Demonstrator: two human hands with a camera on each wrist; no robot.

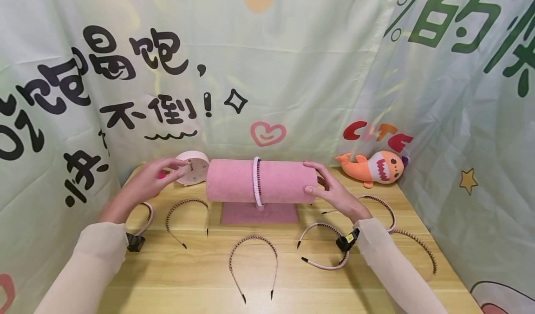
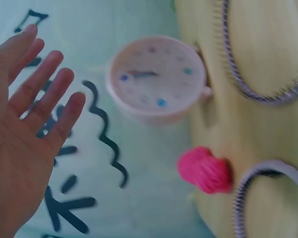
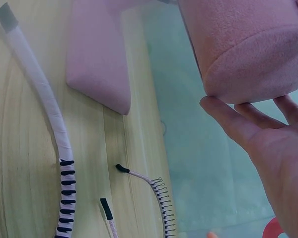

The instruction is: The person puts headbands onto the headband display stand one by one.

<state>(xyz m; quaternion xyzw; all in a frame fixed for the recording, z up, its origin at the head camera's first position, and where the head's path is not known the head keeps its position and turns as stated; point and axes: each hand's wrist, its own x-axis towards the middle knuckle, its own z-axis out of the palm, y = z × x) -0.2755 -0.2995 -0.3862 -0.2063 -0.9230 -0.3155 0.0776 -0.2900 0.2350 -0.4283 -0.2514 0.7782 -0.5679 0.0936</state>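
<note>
A pink plush headband stand (image 1: 230, 180) is a horizontal roll on a flat pink base (image 1: 259, 215). Around the roll's middle sits a white headband (image 1: 256, 184) with dark teeth along its inner side. My right hand (image 1: 336, 195) holds the roll's right end, thumb at the front and a finger over the top. The right wrist view shows its fingers against the edge of the round end (image 3: 258, 69). My left hand (image 1: 152, 178) hovers left of the roll with nothing in it, fingers extended, in front of the round clock (image 2: 159, 79).
Several thin toothed headbands lie about the table, one at front centre (image 1: 252, 238), one left (image 1: 188, 200), others right (image 1: 322, 225). A bright pink scrunched item (image 2: 206, 171) lies near the clock. An orange plush shark (image 1: 384, 167) rests at back right. Printed curtains (image 1: 309, 72) enclose the table.
</note>
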